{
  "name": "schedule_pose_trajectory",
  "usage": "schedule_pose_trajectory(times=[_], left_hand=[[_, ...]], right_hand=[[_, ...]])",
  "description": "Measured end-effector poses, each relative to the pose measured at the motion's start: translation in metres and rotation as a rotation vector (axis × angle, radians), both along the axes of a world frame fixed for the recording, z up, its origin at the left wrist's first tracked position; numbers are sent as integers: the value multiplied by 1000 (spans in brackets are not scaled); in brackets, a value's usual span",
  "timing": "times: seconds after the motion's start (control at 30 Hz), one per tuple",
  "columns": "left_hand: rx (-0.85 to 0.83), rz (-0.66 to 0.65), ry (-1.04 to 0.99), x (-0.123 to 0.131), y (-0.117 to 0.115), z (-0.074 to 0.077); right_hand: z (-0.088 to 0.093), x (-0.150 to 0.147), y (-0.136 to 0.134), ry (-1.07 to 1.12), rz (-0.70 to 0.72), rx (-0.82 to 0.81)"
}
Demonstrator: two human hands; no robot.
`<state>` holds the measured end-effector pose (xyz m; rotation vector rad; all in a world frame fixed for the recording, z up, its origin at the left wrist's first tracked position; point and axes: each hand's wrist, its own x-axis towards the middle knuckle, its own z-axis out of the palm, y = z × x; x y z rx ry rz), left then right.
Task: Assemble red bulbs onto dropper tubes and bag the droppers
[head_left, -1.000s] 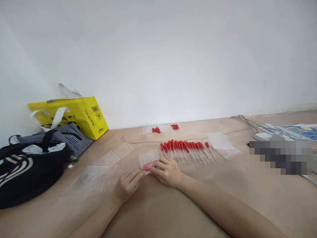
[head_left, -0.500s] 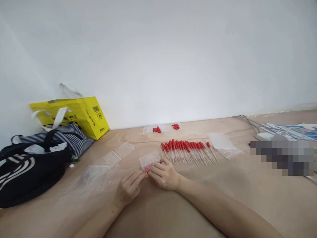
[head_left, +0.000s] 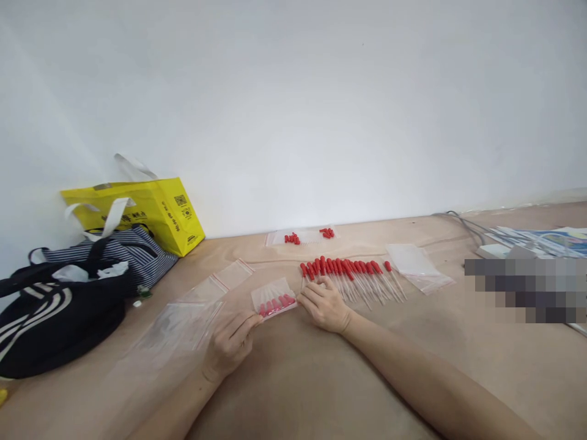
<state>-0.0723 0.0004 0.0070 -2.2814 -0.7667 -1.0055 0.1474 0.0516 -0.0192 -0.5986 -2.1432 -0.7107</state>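
Observation:
A small clear zip bag point(head_left: 273, 297) holding several red-capped droppers lies on the tan table point(head_left: 413, 342). My left hand point(head_left: 229, 343) pinches the bag's near left corner. My right hand point(head_left: 324, 302) rests just right of the bag with its fingers spread flat, fingertips near the left end of a row of loose red-capped droppers point(head_left: 353, 275). Nothing is in the right hand.
Empty clear zip bags lie at the left point(head_left: 183, 321) and right point(head_left: 415, 266) of the row. Two filled bags point(head_left: 305, 236) sit by the wall. A yellow tote point(head_left: 142, 211), a striped bag point(head_left: 114, 256) and a black bag point(head_left: 50, 318) stand at far left. Cables and papers point(head_left: 541, 239) are at right.
My right hand has let go of the bag's mouth and slid right toward the loose droppers. The bag now lies flat with my left hand still on its corner.

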Motion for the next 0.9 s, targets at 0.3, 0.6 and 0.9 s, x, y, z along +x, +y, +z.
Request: schedule_pose_trajectory(times=[0.3, 0.6, 0.9], left_hand=[[-153, 78, -45, -19, 15, -7], [-432, 287, 1, -11, 11, -8], [-747, 345, 271, 7, 29, -20]], right_hand=[[-1, 22, -4, 134, -89, -112], [-9, 68, -40, 28, 42, -303], [-6, 90, -50, 46, 13, -384]])
